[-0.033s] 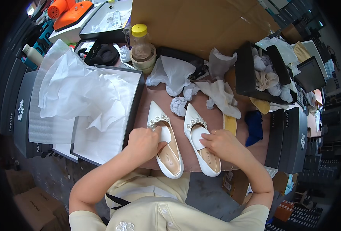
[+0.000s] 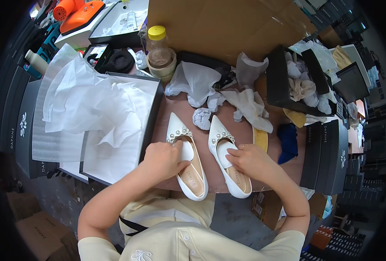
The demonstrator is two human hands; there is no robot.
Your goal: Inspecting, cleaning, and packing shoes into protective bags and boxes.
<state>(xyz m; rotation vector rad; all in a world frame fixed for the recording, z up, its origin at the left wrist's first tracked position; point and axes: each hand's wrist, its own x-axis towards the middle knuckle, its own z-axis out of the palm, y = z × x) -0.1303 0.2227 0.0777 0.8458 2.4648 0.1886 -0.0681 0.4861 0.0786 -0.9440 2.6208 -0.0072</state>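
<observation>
Here, two white pointed shoes are laid side by side on the brown worktop (image 2: 175, 111), toes pointing away. The left shoe (image 2: 188, 167) is pressed at its opening by the left hand (image 2: 163, 160), fingers curled onto white stuffing inside. The right shoe (image 2: 228, 163) is touched likewise by the right hand (image 2: 250, 161). An open shoebox (image 2: 151, 117) lined with tissue paper (image 2: 93, 104) is set just left.
</observation>
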